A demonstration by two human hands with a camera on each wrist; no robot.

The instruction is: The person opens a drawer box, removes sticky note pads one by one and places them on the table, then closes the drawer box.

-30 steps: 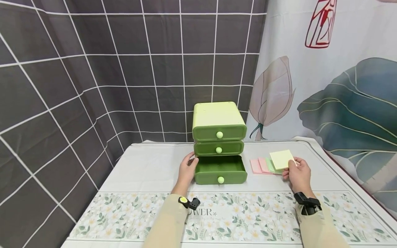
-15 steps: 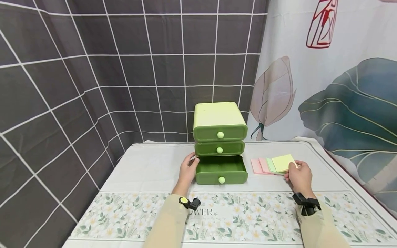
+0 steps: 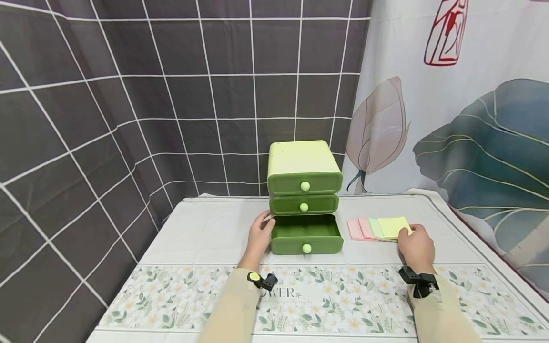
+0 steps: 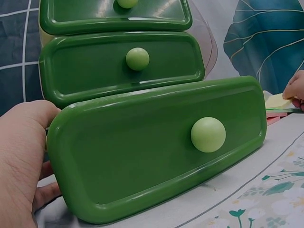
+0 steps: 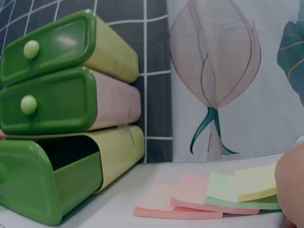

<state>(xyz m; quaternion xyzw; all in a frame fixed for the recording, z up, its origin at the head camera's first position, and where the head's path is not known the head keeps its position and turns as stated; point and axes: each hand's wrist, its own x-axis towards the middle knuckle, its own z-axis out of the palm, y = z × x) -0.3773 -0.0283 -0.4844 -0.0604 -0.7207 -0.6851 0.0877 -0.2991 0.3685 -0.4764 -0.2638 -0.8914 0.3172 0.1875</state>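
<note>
A drawer unit (image 3: 303, 159) with green fronts and round knobs stands on the table. Its bottom drawer (image 3: 306, 245) is pulled out, with nothing visible inside. My left hand (image 3: 259, 236) rests against the left side of that drawer, its thumb near the front corner and its fingers partly hidden behind the side in the left wrist view. To the right, my right hand (image 3: 416, 247) pinches the right edge of a yellow sticky note pad (image 3: 392, 227). The yellow pad overlaps a green sticky note pad (image 5: 221, 187), beside two pink sticky note pads (image 5: 161, 202) in an overlapping row.
The middle drawer (image 4: 121, 71) and top drawer (image 5: 66, 42) are pushed in. A floral strip (image 3: 343, 305) runs along the front of the white tablecloth (image 3: 206, 233). A dark grid-patterned curtain (image 3: 227, 95) and a leaf-printed curtain (image 3: 472, 143) hang behind.
My right hand has lowered the yellow sticky note pad from a tilted position above the row until it lies over the green one. My left hand has stayed at the drawer.
</note>
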